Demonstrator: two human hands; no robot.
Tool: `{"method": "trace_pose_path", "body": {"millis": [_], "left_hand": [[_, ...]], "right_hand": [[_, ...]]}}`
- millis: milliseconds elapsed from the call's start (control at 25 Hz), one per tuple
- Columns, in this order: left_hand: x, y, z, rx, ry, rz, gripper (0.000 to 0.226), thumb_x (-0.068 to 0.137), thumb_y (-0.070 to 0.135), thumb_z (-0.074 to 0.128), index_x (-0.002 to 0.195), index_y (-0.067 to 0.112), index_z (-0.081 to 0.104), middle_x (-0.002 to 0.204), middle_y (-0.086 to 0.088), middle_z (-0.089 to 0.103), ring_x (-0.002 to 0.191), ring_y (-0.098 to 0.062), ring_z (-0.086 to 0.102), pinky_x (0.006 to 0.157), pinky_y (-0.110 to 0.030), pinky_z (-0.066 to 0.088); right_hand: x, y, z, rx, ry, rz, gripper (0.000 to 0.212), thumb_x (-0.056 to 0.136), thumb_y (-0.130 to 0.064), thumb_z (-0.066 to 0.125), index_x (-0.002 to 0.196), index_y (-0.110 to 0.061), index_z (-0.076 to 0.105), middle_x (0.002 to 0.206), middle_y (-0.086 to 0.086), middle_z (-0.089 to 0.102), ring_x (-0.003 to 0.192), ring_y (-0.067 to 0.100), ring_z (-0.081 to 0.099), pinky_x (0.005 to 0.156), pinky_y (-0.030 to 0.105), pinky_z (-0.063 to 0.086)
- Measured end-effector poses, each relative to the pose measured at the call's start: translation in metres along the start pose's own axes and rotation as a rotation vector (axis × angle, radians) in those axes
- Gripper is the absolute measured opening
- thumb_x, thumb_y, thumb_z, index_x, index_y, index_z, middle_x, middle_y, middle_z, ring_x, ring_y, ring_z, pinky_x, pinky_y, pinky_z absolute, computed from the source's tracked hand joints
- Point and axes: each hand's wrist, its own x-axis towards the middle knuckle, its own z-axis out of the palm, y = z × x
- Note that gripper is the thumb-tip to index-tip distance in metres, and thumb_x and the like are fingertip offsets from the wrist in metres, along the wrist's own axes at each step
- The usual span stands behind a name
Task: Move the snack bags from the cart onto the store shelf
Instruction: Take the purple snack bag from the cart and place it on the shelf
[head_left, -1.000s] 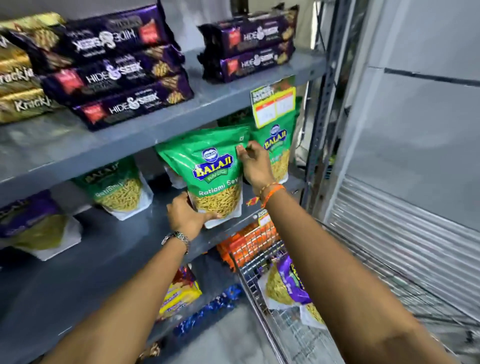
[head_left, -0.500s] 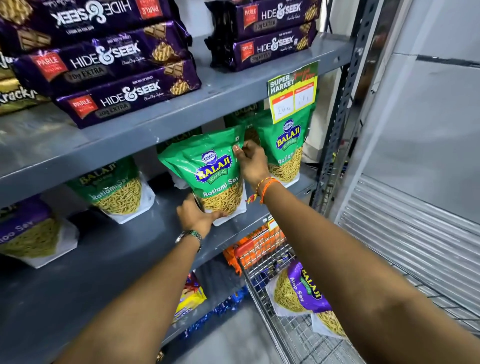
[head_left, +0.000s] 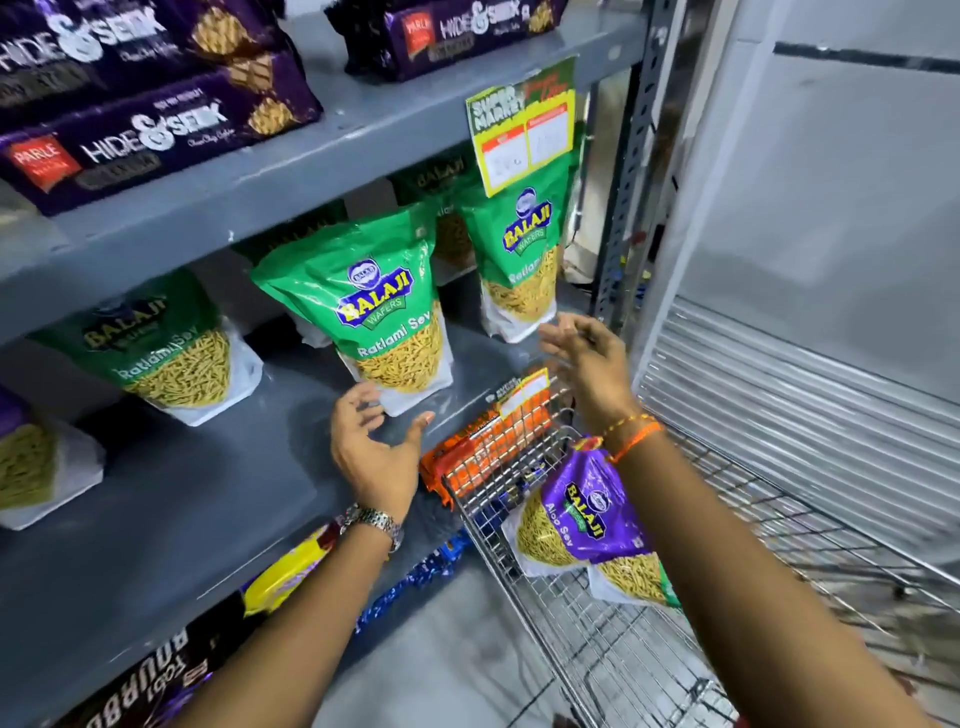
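A green Balaji Ratlami Sev bag (head_left: 382, 317) stands upright on the grey middle shelf (head_left: 218, 499), its glossy top green, a blue and yellow logo across the middle, and a clear lower window showing thin yellow sev above a white base. It leans back a little and nobody holds it. The left hand (head_left: 376, 447) hovers just in front of its bottom edge, palm up and fingers spread, holding nothing; whether the fingertips brush the bag's white base I cannot tell. The right hand (head_left: 587, 364), blurred, is open too, fingers splayed, empty, to the right of the bag and apart from it, over the near edge of the shelf. Another green bag (head_left: 524, 265) stands further right, and a third (head_left: 171, 353) sits to the left. Near and to the right, the wire cart (head_left: 597, 649) holds a purple Aloo Sev bag (head_left: 576, 514) lying tilted against its front wall, below the right wrist, with another bag partly hidden beneath it
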Motion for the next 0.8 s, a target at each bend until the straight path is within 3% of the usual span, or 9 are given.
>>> {"method": "trace_pose_path", "body": {"millis": [80, 160, 240, 320, 440, 560, 640, 720, 800], "left_hand": [[-0.019, -0.005, 0.014, 0.009, -0.2, 0.009, 0.049, 0.065, 0.032, 0.089, 0.102, 0.043, 0.06, 0.099, 0.006, 0.068, 0.086, -0.012, 0.066, 0.076, -0.022, 0.055], [-0.033, -0.013, 0.038, 0.041, -0.513, -0.078, 0.033, 0.074, 0.04, 0.082, 0.102, 0.034, 0.064, 0.094, 0.009, 0.07, 0.084, -0.005, 0.066, 0.075, -0.019, 0.054], [-0.046, -0.026, 0.068, 0.136, -0.905, -0.212, 0.037, 0.083, 0.047, 0.071, 0.113, 0.027, 0.063, 0.105, 0.007, 0.07, 0.098, -0.009, 0.067, 0.088, -0.025, 0.055], [-0.054, -0.041, 0.101, 0.228, -1.157, -0.324, 0.045, 0.093, 0.043, 0.063, 0.129, 0.017, 0.058, 0.128, -0.004, 0.065, 0.121, -0.021, 0.061, 0.107, -0.037, 0.049], [-0.065, -0.059, 0.148, 0.24, -1.179, -0.486, 0.056, 0.096, 0.031, 0.062, 0.142, 0.002, 0.048, 0.143, -0.017, 0.056, 0.133, -0.03, 0.054, 0.105, -0.027, 0.042], [-0.072, -0.087, 0.183, 0.325, -1.279, -0.529, 0.076, 0.089, 0.027, 0.073, 0.151, 0.005, 0.035, 0.154, -0.015, 0.044, 0.141, -0.028, 0.046, 0.111, -0.029, 0.038], [-0.072, -0.108, 0.196, 0.349, -1.379, -0.499, 0.093, 0.08, 0.022, 0.082, 0.155, 0.01, 0.028, 0.161, -0.012, 0.034, 0.147, -0.026, 0.038, 0.119, -0.034, 0.033], [-0.068, -0.13, 0.209, 0.325, -1.459, -0.502, 0.099, 0.076, 0.018, 0.085, 0.155, 0.012, 0.027, 0.163, -0.013, 0.031, 0.148, -0.026, 0.036, 0.116, -0.031, 0.034], [-0.066, -0.142, 0.219, 0.266, -1.518, -0.542, 0.091, 0.077, 0.017, 0.083, 0.152, 0.01, 0.033, 0.159, -0.017, 0.038, 0.145, -0.029, 0.041, 0.117, -0.037, 0.038]], "right_hand": [[-0.026, 0.023, -0.044, 0.092, 0.119, 0.05, 0.01, 0.099, -0.008, 0.051, 0.104, -0.01, 0.059, 0.088, 0.006, 0.069, 0.069, 0.012, 0.063, 0.063, 0.023, 0.051], [-0.061, 0.066, -0.082, 0.104, 0.312, 0.133, 0.014, 0.097, -0.004, 0.052, 0.092, -0.013, 0.062, 0.086, 0.008, 0.069, 0.069, 0.011, 0.064, 0.056, 0.017, 0.05], [-0.094, 0.12, -0.111, 0.079, 0.533, 0.199, 0.022, 0.092, 0.003, 0.056, 0.079, -0.014, 0.062, 0.081, 0.014, 0.063, 0.067, 0.015, 0.057, 0.055, 0.018, 0.046], [-0.117, 0.166, -0.13, 0.078, 0.704, 0.253, 0.028, 0.084, 0.014, 0.062, 0.071, -0.011, 0.057, 0.076, 0.011, 0.055, 0.063, 0.014, 0.049, 0.065, 0.029, 0.043], [-0.134, 0.22, -0.146, 0.091, 0.797, 0.382, 0.029, 0.077, 0.018, 0.067, 0.083, -0.007, 0.053, 0.077, 0.009, 0.051, 0.066, 0.013, 0.052, 0.075, 0.038, 0.046], [-0.126, 0.256, -0.156, 0.035, 0.802, 0.403, 0.062, 0.069, 0.02, 0.074, 0.121, -0.002, 0.049, 0.106, 0.012, 0.051, 0.098, 0.019, 0.048, 0.08, 0.015, 0.05], [-0.11, 0.271, -0.164, 0.078, 0.728, 0.382, 0.074, 0.062, 0.029, 0.071, 0.124, 0.0, 0.046, 0.114, 0.013, 0.05, 0.105, 0.02, 0.047, 0.097, 0.033, 0.052], [-0.092, 0.283, -0.176, 0.121, 0.675, 0.387, 0.084, 0.059, 0.03, 0.073, 0.133, 0.005, 0.045, 0.122, 0.016, 0.057, 0.109, 0.024, 0.054, 0.105, 0.051, 0.047], [-0.08, 0.29, -0.184, 0.117, 0.663, 0.382, 0.085, 0.058, 0.021, 0.08, 0.134, 0.0, 0.049, 0.124, 0.017, 0.065, 0.109, 0.028, 0.065, 0.1, 0.049, 0.052]]}}
